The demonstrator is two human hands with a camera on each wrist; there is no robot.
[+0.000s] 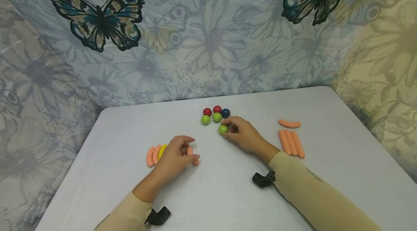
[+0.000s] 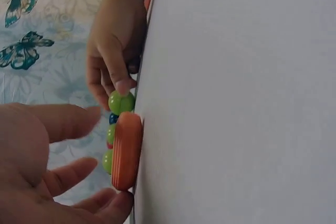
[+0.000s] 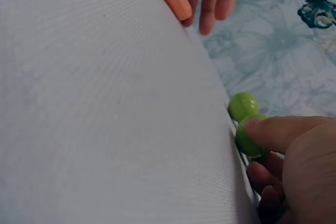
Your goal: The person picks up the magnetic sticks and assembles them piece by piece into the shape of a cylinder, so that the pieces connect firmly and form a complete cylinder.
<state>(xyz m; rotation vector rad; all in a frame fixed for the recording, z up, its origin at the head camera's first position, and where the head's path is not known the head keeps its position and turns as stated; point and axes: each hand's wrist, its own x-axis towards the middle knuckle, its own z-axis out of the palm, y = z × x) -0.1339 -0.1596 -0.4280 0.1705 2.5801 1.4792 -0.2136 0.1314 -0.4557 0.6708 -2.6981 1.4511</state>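
Note:
My right hand (image 1: pixel 245 135) pinches a glossy green ball (image 1: pixel 223 130) between thumb and fingers, low over the middle of the white table. In the right wrist view the thumb lies against this green ball (image 3: pixel 249 139). My left hand (image 1: pixel 172 158) hovers around an orange sausage-shaped piece (image 1: pixel 196 162), thumb and fingers spread apart. Seen from the left wrist, the ribbed orange piece (image 2: pixel 127 153) lies on the table beyond the parted fingers, with one fingertip close to its lower end. The left hand partly hides this piece in the head view.
Just beyond the right hand sit two red balls (image 1: pixel 217 109), two green balls (image 1: pixel 205 120) and a dark blue ball (image 1: pixel 225 113). Left of the left hand lie orange pieces (image 1: pixel 150 156) and a yellow curved piece (image 1: pixel 161 151). Several orange pieces (image 1: pixel 291 143) lie at right.

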